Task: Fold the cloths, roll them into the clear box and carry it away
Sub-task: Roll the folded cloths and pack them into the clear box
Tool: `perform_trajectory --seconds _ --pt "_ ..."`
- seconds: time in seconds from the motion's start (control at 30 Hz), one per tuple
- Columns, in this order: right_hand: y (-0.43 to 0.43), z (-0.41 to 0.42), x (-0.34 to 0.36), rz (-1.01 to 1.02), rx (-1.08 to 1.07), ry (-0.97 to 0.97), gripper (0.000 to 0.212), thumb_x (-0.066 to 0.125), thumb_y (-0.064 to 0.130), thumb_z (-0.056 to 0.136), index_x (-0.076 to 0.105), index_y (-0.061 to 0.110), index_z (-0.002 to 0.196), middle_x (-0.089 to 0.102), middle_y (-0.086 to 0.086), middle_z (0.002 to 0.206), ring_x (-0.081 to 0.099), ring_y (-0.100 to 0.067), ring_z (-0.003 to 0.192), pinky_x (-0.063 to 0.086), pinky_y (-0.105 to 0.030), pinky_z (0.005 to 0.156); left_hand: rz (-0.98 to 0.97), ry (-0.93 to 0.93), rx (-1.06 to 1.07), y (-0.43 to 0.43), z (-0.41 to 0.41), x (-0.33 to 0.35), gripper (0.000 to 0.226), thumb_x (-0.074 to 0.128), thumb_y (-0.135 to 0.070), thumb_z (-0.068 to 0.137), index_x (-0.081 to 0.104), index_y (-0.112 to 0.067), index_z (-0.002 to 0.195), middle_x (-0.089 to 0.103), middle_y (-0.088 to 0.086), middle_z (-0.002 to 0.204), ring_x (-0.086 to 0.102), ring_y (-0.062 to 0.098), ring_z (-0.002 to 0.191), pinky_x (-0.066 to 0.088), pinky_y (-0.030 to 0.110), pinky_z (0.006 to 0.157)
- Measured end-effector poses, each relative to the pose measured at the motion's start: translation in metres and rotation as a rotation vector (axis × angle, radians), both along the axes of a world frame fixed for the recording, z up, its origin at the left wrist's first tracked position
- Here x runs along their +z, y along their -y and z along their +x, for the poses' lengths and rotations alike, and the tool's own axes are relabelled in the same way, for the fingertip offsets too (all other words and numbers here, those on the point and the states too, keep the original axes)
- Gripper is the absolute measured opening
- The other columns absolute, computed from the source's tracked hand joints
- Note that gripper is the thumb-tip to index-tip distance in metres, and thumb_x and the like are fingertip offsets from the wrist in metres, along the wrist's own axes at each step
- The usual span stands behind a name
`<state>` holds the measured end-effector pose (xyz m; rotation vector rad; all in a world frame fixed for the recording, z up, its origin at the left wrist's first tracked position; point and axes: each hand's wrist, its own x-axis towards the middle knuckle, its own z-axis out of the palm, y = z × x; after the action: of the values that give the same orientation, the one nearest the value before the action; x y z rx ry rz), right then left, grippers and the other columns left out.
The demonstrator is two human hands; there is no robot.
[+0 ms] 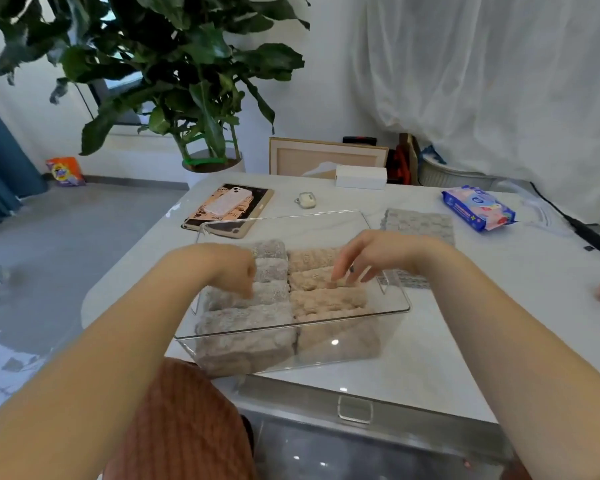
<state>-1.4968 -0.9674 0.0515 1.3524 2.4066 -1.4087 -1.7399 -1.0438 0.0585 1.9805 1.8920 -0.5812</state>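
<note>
On the white surface (pixel 430 358), at far left, a phone (pixel 227 204) lies on a tablet (pixel 260 197). The left hand (pixel 234 266) reaches into the clear box (pixel 392 323), with its fingers curled down onto one of the grey rolls (pixel 243 327). Blur hides whether they grip it. The clear box sits at the near centre of the surface. Grey rolls fill its left column and beige rolls (pixel 326 301) fill its right column. The right hand (pixel 374 254) hangs over the beige rolls with relaxed, unclenched fingers, its fingertips (pixel 336 277) touching one roll. Beyond the box, to the right, a flat grey cloth (pixel 420 223) lies on the surface. A wipes packet (pixel 478 207) lies farther right.
</note>
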Motion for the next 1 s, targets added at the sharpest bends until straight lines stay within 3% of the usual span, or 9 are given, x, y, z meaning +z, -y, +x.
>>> perform_trajectory --seconds 0.1,0.23,0.37,0.5,0.57,0.7,0.83,0.9,1.0 --pt "-0.01 0.028 0.004 0.047 -0.114 -0.025 0.032 0.045 -0.003 0.087 0.074 0.011 0.092 0.072 0.008 0.095 0.068 -0.014 0.096 0.055 -0.029 0.085 0.173 0.196 -0.015 -0.013 0.032 0.002 0.014 0.053 -0.026 0.092 0.062 -0.018 0.099 0.063 -0.001 0.103 0.058 0.018 0.095 0.047 0.03 0.078" --pt "-0.009 0.06 0.001 -0.058 -0.134 -0.068 0.036 0.042 -0.008 0.086 0.073 0.008 0.094 0.074 -0.003 0.092 0.069 -0.013 0.088 0.055 -0.025 0.08 0.226 0.378 -0.042 -0.035 0.078 -0.015 0.013 0.051 -0.021 0.093 0.063 -0.023 0.099 0.061 -0.003 0.111 0.054 0.015 0.099 0.044 0.028 0.083" --pt "-0.012 0.114 -0.009 -0.099 -0.261 -0.133 0.037 0.04 -0.012 0.085 0.071 0.006 0.093 0.073 -0.007 0.088 0.068 -0.013 0.081 0.053 -0.019 0.069 0.374 0.513 -0.008 -0.061 0.129 -0.033 0.031 0.042 -0.003 0.09 0.065 -0.021 0.099 0.062 0.001 0.116 0.055 0.017 0.102 0.043 0.027 0.082" --pt "-0.019 0.184 -0.032 -0.112 -0.424 -0.102 0.034 0.041 -0.009 0.086 0.071 0.005 0.096 0.072 -0.012 0.095 0.068 -0.017 0.084 0.053 -0.024 0.073 0.54 0.509 -0.031 -0.087 0.187 -0.039 0.034 0.043 -0.002 0.086 0.062 -0.011 0.113 0.052 0.01 0.118 0.052 0.027 0.109 0.043 0.03 0.089" --pt "-0.022 0.217 -0.045 -0.123 -0.536 -0.133 0.033 0.041 -0.007 0.088 0.07 0.004 0.099 0.072 -0.012 0.096 0.067 -0.018 0.084 0.053 -0.024 0.072 0.571 0.404 -0.013 -0.105 0.211 -0.043 0.034 0.044 -0.007 0.087 0.058 -0.012 0.118 0.049 0.01 0.121 0.049 0.029 0.114 0.043 0.036 0.092" --pt "-0.028 0.256 -0.072 -0.142 -0.727 -0.245 0.027 0.044 -0.002 0.091 0.069 0.004 0.1 0.071 -0.012 0.096 0.066 -0.018 0.08 0.053 -0.026 0.073 0.492 0.02 -0.01 -0.149 0.254 -0.047 0.036 0.043 -0.02 0.089 0.05 -0.013 0.124 0.046 0.01 0.128 0.044 0.031 0.118 0.03 0.041 0.099" --pt "-0.052 0.242 -0.094 -0.143 -0.831 -0.311 0.02 0.049 0.009 0.095 0.063 0.002 0.106 0.068 -0.012 0.096 0.062 -0.019 0.074 0.05 -0.026 0.07 0.321 0.27 0.359 -0.194 0.27 -0.068 0.068 0.047 -0.019 0.094 0.01 0.001 0.147 0.016 0.016 0.153 0.025 0.035 0.137 0.026 0.043 0.112" --pt "-0.073 0.221 -0.099 -0.131 -0.86 -0.373 0.024 0.048 0.021 0.097 0.059 0.002 0.108 0.064 -0.01 0.095 0.06 -0.018 0.071 0.049 -0.027 0.066 0.309 0.34 0.438 -0.205 0.27 -0.083 0.067 0.048 -0.014 0.094 0.011 0.004 0.146 0.022 0.021 0.151 0.03 0.036 0.136 0.029 0.043 0.111" --pt "-0.103 0.182 -0.1 -0.089 -0.894 -0.436 0.02 0.05 0.027 0.096 0.055 0.007 0.096 0.058 -0.008 0.088 0.055 -0.017 0.07 0.045 -0.027 0.062 0.297 0.385 0.452 -0.211 0.262 -0.098 0.068 0.051 -0.011 0.091 0.014 0.008 0.144 0.029 0.024 0.147 0.037 0.037 0.132 0.034 0.042 0.108"
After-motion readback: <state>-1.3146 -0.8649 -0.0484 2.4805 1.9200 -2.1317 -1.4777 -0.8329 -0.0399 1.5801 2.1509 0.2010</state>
